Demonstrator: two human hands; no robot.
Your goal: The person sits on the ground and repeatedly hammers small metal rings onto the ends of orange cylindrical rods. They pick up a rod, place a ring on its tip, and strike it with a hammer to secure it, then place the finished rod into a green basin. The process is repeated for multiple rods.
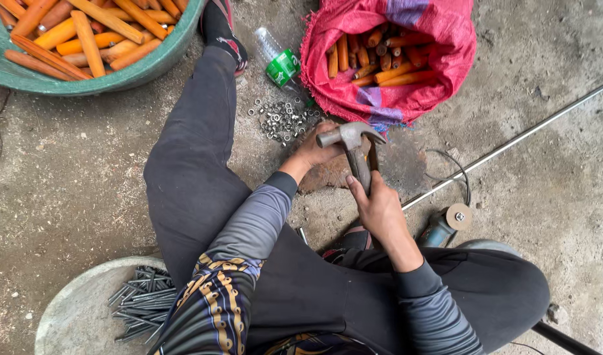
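The right hand (379,209) has its fingers (358,192) wrapped tight round the shaft of a claw hammer (351,141); the steel head stands just above those fingers, its face turned toward the left hand and its claw pointing the other way; the head hangs over a rusty block (327,174) on the ground. The left hand (312,152) lies on that block just beside the hammer head, fingers curled down; the head hides their tips, so whether they pinch anything cannot be told.

Just beyond the left fingers lies a heap of small metal nuts (283,118); past the nuts lies a clear plastic bottle (278,58) with a green label; beside it, a red woven sack (406,46) gapes open, full of orange wooden handles (380,56). Further off to the left, a green tub (143,66) holds more of them. To the right of the gripping hand lies an angle grinder (446,222), and a long steel rod (511,141) runs slantwise away from it. Nearest the camera, by the left knee, a grey basin (78,309) holds dark metal pins (140,299).
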